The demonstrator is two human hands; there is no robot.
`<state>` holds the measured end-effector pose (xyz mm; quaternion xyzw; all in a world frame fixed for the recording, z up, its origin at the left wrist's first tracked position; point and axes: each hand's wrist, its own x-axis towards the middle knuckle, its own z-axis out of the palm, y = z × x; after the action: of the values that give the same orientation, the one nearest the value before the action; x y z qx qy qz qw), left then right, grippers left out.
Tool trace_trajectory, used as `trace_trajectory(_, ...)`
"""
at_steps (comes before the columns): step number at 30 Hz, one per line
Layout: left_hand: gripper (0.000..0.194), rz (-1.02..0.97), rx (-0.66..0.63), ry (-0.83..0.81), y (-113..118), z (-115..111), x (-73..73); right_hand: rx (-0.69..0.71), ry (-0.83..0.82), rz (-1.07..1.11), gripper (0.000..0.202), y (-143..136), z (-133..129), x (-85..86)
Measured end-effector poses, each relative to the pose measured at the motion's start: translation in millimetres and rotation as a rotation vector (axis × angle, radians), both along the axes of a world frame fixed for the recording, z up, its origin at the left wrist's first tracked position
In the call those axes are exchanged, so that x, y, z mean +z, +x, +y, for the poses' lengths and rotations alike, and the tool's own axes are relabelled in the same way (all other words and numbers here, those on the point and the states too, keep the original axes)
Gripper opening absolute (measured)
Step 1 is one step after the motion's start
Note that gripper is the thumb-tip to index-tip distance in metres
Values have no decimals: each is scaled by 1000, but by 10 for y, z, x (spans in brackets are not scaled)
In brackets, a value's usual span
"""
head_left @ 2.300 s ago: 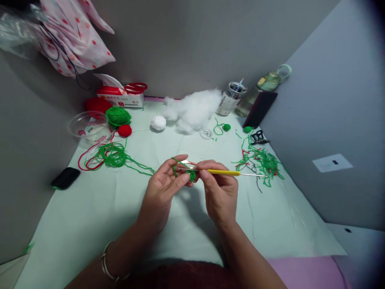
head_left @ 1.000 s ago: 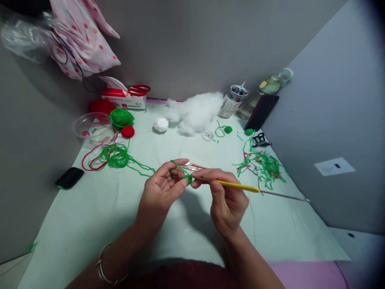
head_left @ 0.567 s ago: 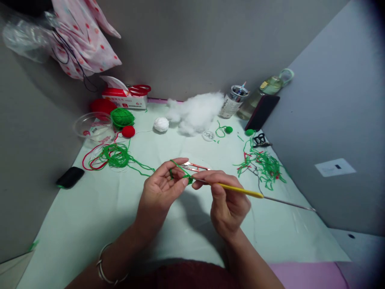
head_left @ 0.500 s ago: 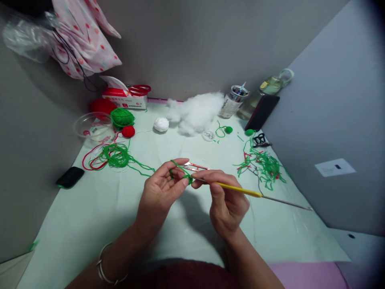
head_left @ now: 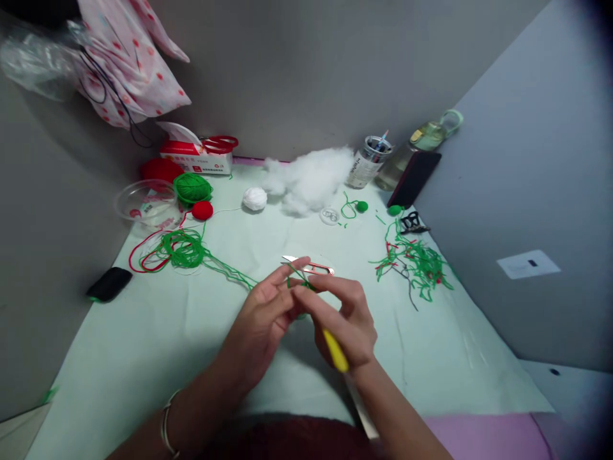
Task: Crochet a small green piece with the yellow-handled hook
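Hook (head_left: 336, 350), R hand (head_left: 353, 324), rm twd edge (head_left: 479, 411)

Beyond the grip (head_left: 301, 295) stands a plain grey back wall (head_left: 268, 76), meeting a paler, bluish right wall (head_left: 522, 147) at a corner. A white plate (head_left: 528, 264) sits on the latter, well to the right of the grip. The darker left wall (head_left: 38, 211) rises well to the left; a spotted pink cloth (head_left: 138, 80) and a clear bag (head_left: 36, 64) hang high, beyond and left. Under the grip spreads a table with a creased, pale green cover (head_left: 167, 338). Nearer and right are a pink surface (head_left: 483, 434) and a pale surface (head_left: 579, 386) with a dark hole (head_left: 555, 372). Soft light leaves a shadow (head_left: 301, 348) below the grip.
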<state>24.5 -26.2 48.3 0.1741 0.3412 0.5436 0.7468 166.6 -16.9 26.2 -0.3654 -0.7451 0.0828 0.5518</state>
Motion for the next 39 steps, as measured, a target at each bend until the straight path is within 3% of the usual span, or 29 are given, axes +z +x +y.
trace_trajectory(3, 40, -48, -3, -38, -28, 29, 12, 123, -193, 334, 27, 19, 35, 47)
trace_trajectory(6, 39, 40, 43, 46, -46, 41, 11, 247, -358, 539, 21, 0, 91, 87)
trace_trajectory(12, 42, 119, 67, 99, -11, 27, -43, 196, -298, 367, 27, -55, 82, 40)
trace_trajectory(16, 42, -43, 15, -15, 4, 74, -48, 93, -140, 157, 39, -15, 54, -12)
trace_trajectory(19, 33, -115, -15, -95, -24, 115, -36, 122, -294, 367, 28, 33, 95, 21)
trace_trajectory(22, 27, -65, 15, -62, -56, 122, -38, 263, -510, 647, 19, 38, 140, 73)
trace_trajectory(27, 26, 122, 7, 111, -63, 89, -82, 271, -548, 600, 14, -13, 130, 79)
trace_trajectory(39, 26, 211, 7, 98, -106, 58, -52, 422, -708, 798, 18, -6, 168, 110)
